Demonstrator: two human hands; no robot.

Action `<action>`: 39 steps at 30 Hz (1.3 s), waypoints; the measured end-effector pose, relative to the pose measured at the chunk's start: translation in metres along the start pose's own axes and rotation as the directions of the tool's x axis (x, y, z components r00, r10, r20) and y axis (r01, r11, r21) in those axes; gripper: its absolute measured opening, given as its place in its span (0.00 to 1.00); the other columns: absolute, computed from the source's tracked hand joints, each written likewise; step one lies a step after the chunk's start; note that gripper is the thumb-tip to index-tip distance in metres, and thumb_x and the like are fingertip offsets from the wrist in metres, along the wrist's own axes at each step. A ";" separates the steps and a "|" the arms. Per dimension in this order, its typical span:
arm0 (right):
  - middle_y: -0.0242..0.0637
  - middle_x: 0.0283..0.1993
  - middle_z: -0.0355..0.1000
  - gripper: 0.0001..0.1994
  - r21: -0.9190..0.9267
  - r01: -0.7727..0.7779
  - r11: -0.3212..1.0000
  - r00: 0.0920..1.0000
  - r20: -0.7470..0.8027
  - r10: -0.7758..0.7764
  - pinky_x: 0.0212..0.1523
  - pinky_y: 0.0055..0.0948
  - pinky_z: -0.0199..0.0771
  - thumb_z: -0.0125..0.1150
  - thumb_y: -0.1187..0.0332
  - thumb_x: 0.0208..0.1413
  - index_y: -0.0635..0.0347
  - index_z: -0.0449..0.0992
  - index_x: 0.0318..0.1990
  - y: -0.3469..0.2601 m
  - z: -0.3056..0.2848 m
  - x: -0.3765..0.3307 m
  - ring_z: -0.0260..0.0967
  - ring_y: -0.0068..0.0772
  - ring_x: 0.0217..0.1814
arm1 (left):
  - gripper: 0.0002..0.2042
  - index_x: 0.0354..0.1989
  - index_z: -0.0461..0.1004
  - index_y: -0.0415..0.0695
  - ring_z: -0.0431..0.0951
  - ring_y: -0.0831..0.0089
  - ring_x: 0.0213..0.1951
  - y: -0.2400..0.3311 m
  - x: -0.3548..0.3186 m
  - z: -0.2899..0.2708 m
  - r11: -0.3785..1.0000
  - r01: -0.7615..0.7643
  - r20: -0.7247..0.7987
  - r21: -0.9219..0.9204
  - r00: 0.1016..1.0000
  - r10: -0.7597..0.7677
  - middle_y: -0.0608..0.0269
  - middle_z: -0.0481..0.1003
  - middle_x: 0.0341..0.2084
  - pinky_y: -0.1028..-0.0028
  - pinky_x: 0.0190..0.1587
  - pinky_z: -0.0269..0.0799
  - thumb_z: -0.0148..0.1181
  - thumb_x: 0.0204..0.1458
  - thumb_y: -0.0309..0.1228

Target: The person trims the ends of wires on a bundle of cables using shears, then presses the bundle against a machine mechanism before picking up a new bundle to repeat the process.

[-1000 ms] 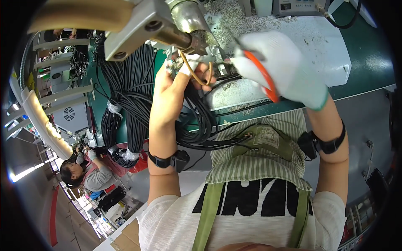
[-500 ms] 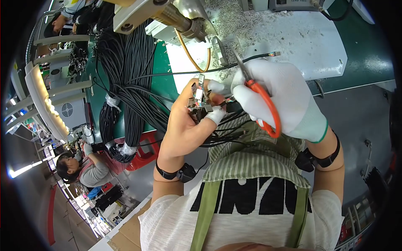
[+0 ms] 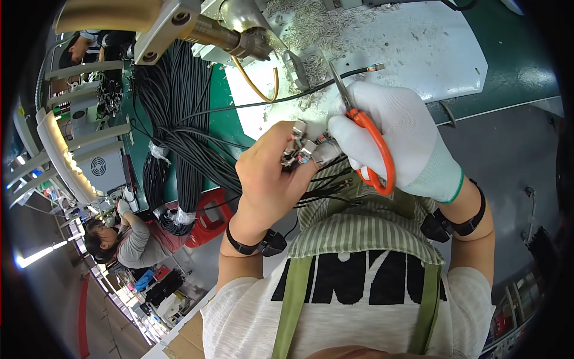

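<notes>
Left hand (image 3: 269,173), bare, is clamped on a cluster of small metal connectors (image 3: 299,149) held at chest height; gloved right hand (image 3: 400,140) grips orange-handled snips (image 3: 368,140), its fingertips touching the cluster; step judged as trimming cable ends (image 3: 326,188); next move needs blades aligned on one wire.

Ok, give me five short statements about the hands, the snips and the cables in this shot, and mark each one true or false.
1. The right hand wears a white glove. True.
2. The left hand is gloved too. False: it is bare, with a black band at the wrist.
3. The orange-handled snips are in the right hand. True.
4. The left hand is empty. False: it pinches a cluster of small metal connectors on thin black wires.
5. The big bundle of black cables lies to the person's right. False: it lies to the left, over the green bench.
</notes>
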State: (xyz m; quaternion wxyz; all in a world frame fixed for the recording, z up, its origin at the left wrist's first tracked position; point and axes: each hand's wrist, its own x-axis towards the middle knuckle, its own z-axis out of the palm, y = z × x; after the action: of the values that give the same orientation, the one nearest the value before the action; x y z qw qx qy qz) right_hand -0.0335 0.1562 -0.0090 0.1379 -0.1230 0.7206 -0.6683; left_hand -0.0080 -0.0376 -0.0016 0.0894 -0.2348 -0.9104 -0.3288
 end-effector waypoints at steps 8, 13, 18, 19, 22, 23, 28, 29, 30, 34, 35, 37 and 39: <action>0.31 0.15 0.67 0.10 0.128 0.014 0.992 0.999 0.045 -0.020 0.18 0.22 0.63 0.55 0.66 0.53 0.65 0.70 0.27 -0.008 -0.001 0.002 0.65 0.20 0.16 | 0.19 0.41 0.70 0.39 0.76 0.70 0.24 -0.011 -0.004 -0.003 0.963 -0.263 -0.055 0.059 0.962 0.266 0.57 0.77 0.30 0.79 0.24 0.70 0.62 0.36 0.16; 0.32 0.16 0.69 0.11 -0.214 0.365 0.906 0.926 -0.021 -0.378 0.17 0.21 0.62 0.54 0.66 0.55 0.64 0.70 0.27 0.003 0.008 -0.001 0.66 0.20 0.16 | 0.18 0.39 0.72 0.40 0.76 0.74 0.23 -0.007 0.000 -0.012 0.745 0.215 0.150 -0.631 0.976 -0.156 0.55 0.76 0.28 0.81 0.23 0.69 0.61 0.35 0.14; 0.37 0.17 0.70 0.14 -0.063 0.187 0.980 0.981 0.060 -0.184 0.19 0.25 0.65 0.54 0.64 0.55 0.66 0.68 0.23 0.003 -0.002 0.003 0.69 0.27 0.18 | 0.18 0.38 0.72 0.41 0.76 0.74 0.22 0.014 0.005 -0.004 0.485 0.371 0.200 -0.792 0.908 -0.368 0.57 0.76 0.27 0.80 0.22 0.68 0.60 0.34 0.15; 0.37 0.17 0.70 0.14 0.124 0.062 0.990 0.986 0.148 -0.080 0.19 0.24 0.66 0.54 0.64 0.55 0.65 0.68 0.22 0.005 -0.004 0.004 0.69 0.27 0.17 | 0.18 0.38 0.72 0.41 0.76 0.74 0.22 0.011 0.004 -0.005 0.484 0.373 0.204 -0.792 0.908 -0.366 0.57 0.76 0.27 0.80 0.22 0.68 0.60 0.34 0.15; 0.36 0.17 0.71 0.14 0.436 -0.237 0.868 0.926 0.371 0.066 0.19 0.23 0.66 0.54 0.63 0.54 0.64 0.69 0.22 0.007 -0.009 0.006 0.69 0.28 0.16 | 0.19 0.40 0.70 0.41 0.76 0.74 0.22 -0.008 -0.002 -0.010 0.934 -0.022 0.144 -0.356 0.987 0.078 0.59 0.76 0.27 0.79 0.22 0.69 0.60 0.36 0.15; 0.36 0.17 0.71 0.14 0.331 -0.222 0.917 0.918 0.388 0.082 0.18 0.22 0.66 0.53 0.63 0.55 0.63 0.69 0.22 0.004 -0.011 0.006 0.69 0.26 0.16 | 0.19 0.40 0.70 0.41 0.76 0.74 0.22 -0.011 -0.001 -0.011 0.934 -0.020 0.144 -0.356 0.987 0.076 0.59 0.76 0.27 0.79 0.22 0.69 0.60 0.36 0.15; 0.33 0.13 0.68 0.14 0.254 -0.292 0.922 0.831 0.544 0.113 0.16 0.21 0.65 0.50 0.64 0.57 0.65 0.69 0.23 0.002 -0.019 0.004 0.65 0.22 0.12 | 0.17 0.41 0.69 0.41 0.76 0.73 0.22 -0.016 0.007 -0.016 0.916 -0.317 0.239 -0.245 0.896 0.374 0.60 0.75 0.24 0.79 0.21 0.68 0.61 0.39 0.20; 0.32 0.11 0.66 0.15 0.317 -0.352 0.880 0.790 0.605 0.098 0.15 0.21 0.65 0.49 0.64 0.57 0.66 0.69 0.23 0.003 -0.020 0.003 0.63 0.21 0.10 | 0.15 0.41 0.69 0.41 0.76 0.73 0.22 -0.014 0.008 -0.017 0.909 -0.337 0.257 -0.245 0.882 0.396 0.60 0.75 0.24 0.79 0.20 0.68 0.61 0.41 0.21; 0.32 0.11 0.66 0.15 0.318 -0.354 0.880 0.790 0.605 0.099 0.15 0.21 0.65 0.49 0.64 0.57 0.66 0.69 0.23 0.002 -0.018 0.001 0.63 0.21 0.10 | 0.14 0.41 0.69 0.41 0.76 0.73 0.22 -0.012 0.008 -0.017 0.902 -0.356 0.275 -0.245 0.867 0.417 0.59 0.75 0.24 0.79 0.20 0.68 0.61 0.44 0.22; 0.34 0.13 0.67 0.11 0.450 -0.408 0.794 0.847 0.511 0.146 0.16 0.24 0.65 0.56 0.65 0.54 0.64 0.70 0.26 0.004 -0.001 -0.008 0.65 0.26 0.12 | 0.12 0.41 0.68 0.39 0.74 0.75 0.21 -0.003 -0.010 -0.012 0.446 0.338 0.331 -0.829 0.939 -0.096 0.59 0.74 0.25 0.79 0.19 0.67 0.60 0.50 0.26; 0.35 0.15 0.68 0.09 0.242 -0.001 0.970 0.956 0.286 -0.071 0.17 0.25 0.65 0.58 0.66 0.51 0.63 0.71 0.27 0.006 0.005 -0.006 0.65 0.28 0.13 | 0.12 0.41 0.68 0.39 0.74 0.75 0.21 -0.003 -0.009 -0.013 0.448 0.338 0.328 -0.828 0.939 -0.102 0.59 0.74 0.25 0.79 0.19 0.67 0.60 0.50 0.26; 0.36 0.18 0.68 0.08 -0.431 0.598 0.676 0.766 0.057 -0.641 0.19 0.27 0.64 0.64 0.68 0.45 0.61 0.72 0.30 0.008 0.013 -0.004 0.66 0.32 0.16 | 0.10 0.40 0.68 0.38 0.73 0.78 0.23 -0.005 -0.001 -0.014 0.136 0.411 0.384 -0.902 0.904 -0.186 0.60 0.73 0.26 0.80 0.21 0.67 0.59 0.51 0.25; 0.36 0.18 0.68 0.09 -0.494 0.527 0.691 0.796 0.004 -0.605 0.19 0.28 0.64 0.65 0.69 0.42 0.60 0.73 0.31 0.004 0.013 -0.007 0.66 0.34 0.17 | 0.09 0.39 0.67 0.37 0.72 0.79 0.23 0.000 0.004 -0.014 -0.027 0.421 0.416 -0.907 0.882 -0.222 0.61 0.73 0.26 0.80 0.22 0.67 0.58 0.52 0.24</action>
State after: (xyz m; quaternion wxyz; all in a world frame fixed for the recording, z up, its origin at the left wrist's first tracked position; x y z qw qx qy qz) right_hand -0.0218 0.1472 -0.0135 -0.1676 -0.3153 0.7954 -0.4896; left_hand -0.0109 -0.0454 0.0106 -0.2404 -0.0367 -0.4694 -0.8488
